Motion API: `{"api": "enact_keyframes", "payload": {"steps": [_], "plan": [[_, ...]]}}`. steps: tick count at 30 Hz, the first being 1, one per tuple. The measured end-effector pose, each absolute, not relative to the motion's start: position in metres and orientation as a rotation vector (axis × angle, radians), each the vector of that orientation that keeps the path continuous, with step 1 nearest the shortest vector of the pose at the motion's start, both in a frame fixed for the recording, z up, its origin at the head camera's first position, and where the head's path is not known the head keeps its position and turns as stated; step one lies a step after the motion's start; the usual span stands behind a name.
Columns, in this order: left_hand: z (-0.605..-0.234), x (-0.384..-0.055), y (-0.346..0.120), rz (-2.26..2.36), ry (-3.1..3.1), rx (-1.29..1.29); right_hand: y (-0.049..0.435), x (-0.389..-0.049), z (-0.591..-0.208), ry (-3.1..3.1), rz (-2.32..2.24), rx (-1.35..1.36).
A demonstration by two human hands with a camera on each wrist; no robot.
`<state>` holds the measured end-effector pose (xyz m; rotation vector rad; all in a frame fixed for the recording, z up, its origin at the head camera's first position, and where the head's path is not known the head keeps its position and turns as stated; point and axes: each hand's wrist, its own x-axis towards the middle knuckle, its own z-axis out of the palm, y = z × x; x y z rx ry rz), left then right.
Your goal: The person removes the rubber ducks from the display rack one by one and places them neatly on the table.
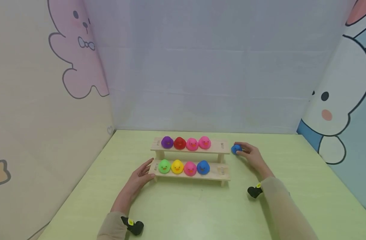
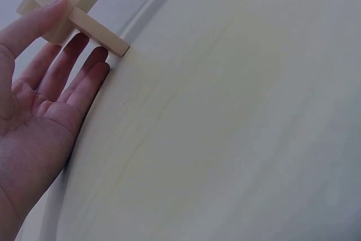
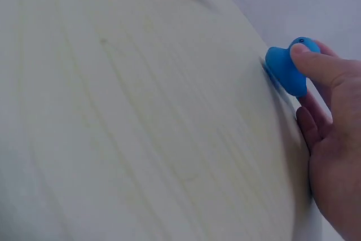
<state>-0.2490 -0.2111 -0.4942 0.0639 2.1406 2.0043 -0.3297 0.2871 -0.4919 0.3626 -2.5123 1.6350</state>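
Blue duck (image 1: 235, 149) in right hand (image 1: 254, 158), left hand (image 1: 138, 177) at left end of two-tier wooden rack (image 1: 215, 169)

My bare left hand (image 1: 138, 178): fingers (image 2: 90, 86) loosely extended, thumb (image 2: 31, 26) apart. My bare right hand (image 1: 253, 156): thumb and fingers in a pinch.

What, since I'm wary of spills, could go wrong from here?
The left hand is at the wooden rack's left end, so a bump might jolt the rack and topple the lower row of ducks.

The right hand holds a blue duck between thumb and fingers; its rounded body could slip free.
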Motion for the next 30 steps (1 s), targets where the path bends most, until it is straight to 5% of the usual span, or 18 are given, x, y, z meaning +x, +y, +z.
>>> {"api": "enact_keyframes", "payload": {"steps": [30], "plan": [[-0.490, -0.258, -0.220, 1.913, 2.101, 0.187, 0.291, -0.330, -0.489, -2.635, 1.625, 0.260]]}}
